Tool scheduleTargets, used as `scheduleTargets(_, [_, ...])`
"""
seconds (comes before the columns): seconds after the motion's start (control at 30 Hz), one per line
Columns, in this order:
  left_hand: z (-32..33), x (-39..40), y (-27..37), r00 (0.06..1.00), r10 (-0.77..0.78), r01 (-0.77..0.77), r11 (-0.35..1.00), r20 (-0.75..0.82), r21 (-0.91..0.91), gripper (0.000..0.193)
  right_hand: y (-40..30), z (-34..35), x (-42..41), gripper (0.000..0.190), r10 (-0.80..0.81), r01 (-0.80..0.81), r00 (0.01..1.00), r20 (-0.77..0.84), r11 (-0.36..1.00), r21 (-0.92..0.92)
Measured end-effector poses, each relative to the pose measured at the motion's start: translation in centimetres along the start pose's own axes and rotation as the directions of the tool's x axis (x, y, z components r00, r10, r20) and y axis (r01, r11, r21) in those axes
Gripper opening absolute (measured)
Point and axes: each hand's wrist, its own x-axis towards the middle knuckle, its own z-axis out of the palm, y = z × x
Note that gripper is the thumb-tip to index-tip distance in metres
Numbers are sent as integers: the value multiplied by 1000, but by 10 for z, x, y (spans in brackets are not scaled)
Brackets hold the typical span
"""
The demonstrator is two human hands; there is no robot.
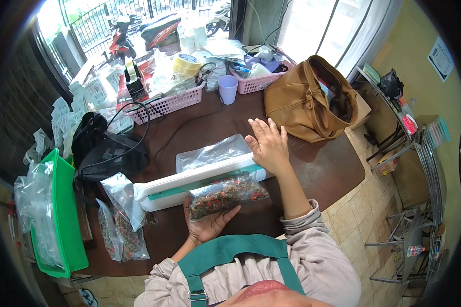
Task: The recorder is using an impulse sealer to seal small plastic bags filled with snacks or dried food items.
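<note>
A clear plastic bag (226, 197) of dried plant pieces, dark with red bits, lies against the front of a long white and teal bag sealer (161, 192). My left hand (209, 226) holds this bag from below, with the thumb and fingers along its underside. My right hand (271, 147) rests palm down on the right end of the sealer's lid, fingers spread and holding nothing. Behind the sealer, a flat clear plastic sheet or bag (211, 153) lies on the brown table (319, 180). Whether the held bag's mouth is under the lid is hidden.
Filled plastic bags (128, 238) lie left of the sealer, beside a green bin (61, 230) of clear bags. A black bag (115, 157), pink baskets (176, 103), a purple cup (228, 89) and a brown handbag (292, 101) stand farther back. A thin cable crosses the table.
</note>
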Motion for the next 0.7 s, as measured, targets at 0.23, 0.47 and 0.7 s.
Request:
scheduleTargets(0.23, [1, 0, -1, 1000, -4, 5, 997, 17, -80, 86, -1, -3, 0, 48, -8, 8, 1000, 13, 1000, 7])
scheduleTargets(0.47, [1, 2, 0, 999, -14, 17, 998, 45, -67, 87, 0, -5, 3, 44, -1, 1, 999, 33, 1000, -8])
scheduleTargets(0.7, [1, 0, -1, 1000, -17, 18, 997, 14, -77, 87, 11, -9, 7, 44, -59, 28, 971, 230, 990, 135])
